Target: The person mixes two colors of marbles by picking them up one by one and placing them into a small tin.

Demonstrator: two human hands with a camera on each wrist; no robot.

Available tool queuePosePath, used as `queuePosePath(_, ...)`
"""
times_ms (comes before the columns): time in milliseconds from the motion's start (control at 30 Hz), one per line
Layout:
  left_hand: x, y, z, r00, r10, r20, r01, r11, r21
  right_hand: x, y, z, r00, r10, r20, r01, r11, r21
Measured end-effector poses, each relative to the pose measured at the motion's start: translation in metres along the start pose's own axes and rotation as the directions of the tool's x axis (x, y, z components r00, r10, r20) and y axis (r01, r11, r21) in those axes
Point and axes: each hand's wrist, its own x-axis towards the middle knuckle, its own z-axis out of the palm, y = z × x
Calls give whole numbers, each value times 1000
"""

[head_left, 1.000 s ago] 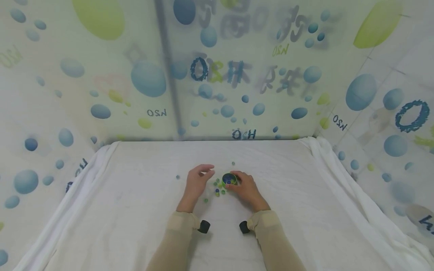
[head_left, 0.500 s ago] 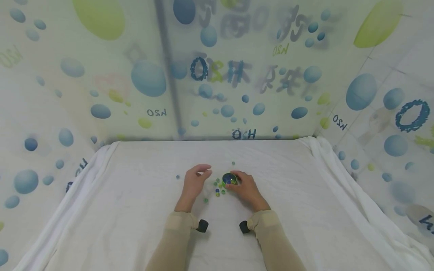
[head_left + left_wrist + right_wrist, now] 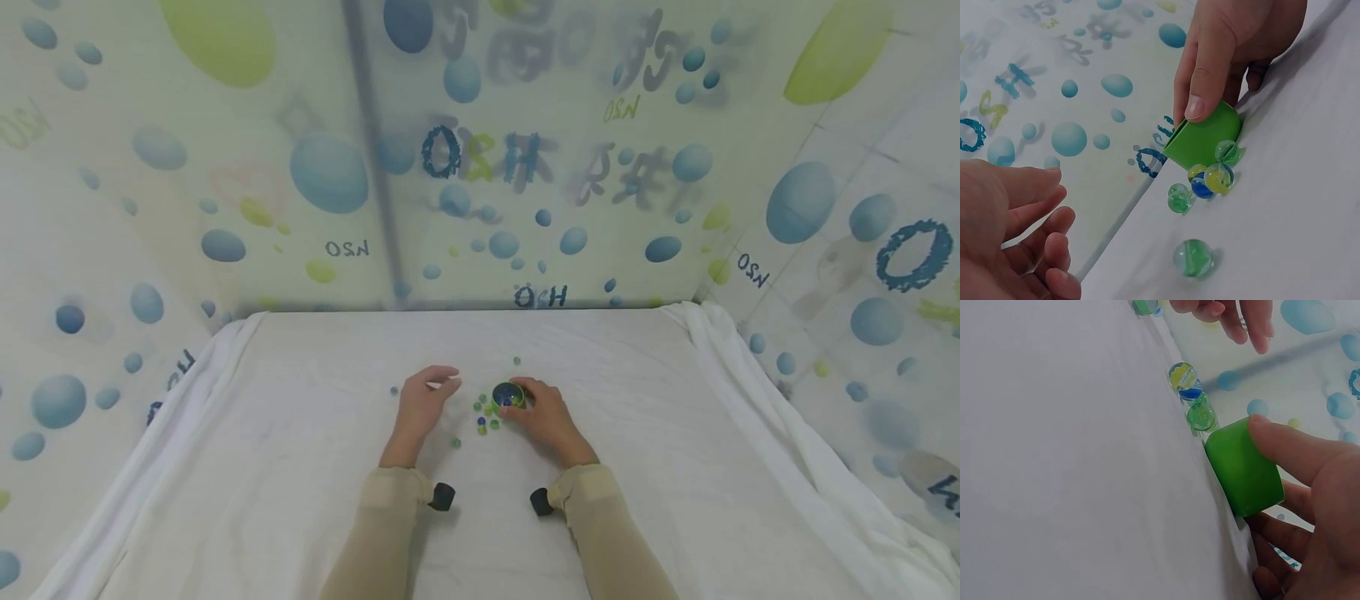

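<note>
A small green cup [image 3: 508,395] stands on the white cloth, with blue and other coloured marbles inside it in the head view. My right hand [image 3: 546,417] holds it, thumb on the near side and fingers round the far side. Beside the cup lie several loose glass marbles, among them a blue one [image 3: 482,422] and a green one [image 3: 1194,258]. Left of these, my left hand [image 3: 422,406] hovers with its fingers loosely bent and a gap between thumb and forefinger. Nothing shows in its grasp in the left wrist view [image 3: 1013,231].
One marble [image 3: 517,361] lies alone beyond the cup, and another [image 3: 393,391] to the left of my left hand. A green-swirled marble [image 3: 456,443] sits nearer me. The white cloth [image 3: 300,467] reaches back to a printed curtain [image 3: 495,275].
My left hand has drifted left, away from the cup and the loose marbles. The right hand and the cup stay in place.
</note>
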Motion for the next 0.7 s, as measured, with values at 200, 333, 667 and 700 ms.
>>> queuePosePath(200,0,-3,-3,999,-46,-25,47,999,23,-1,-1,0,1000,10,-6,-10,1000,6)
queuePosePath(333,0,-4,-5,995,-93,-43,94,995,38,-1,-1,0,1000,17,-3,-17,1000,-5)
queuePosePath(667,2,-11,-9,993,-93,-70,98,993,68,1,1,1,1000,20,-1,-20,1000,4)
queuePosePath(700,3,-11,-10,993,-92,-73,97,993,69,1,1,1,1000,19,0,-19,1000,4)
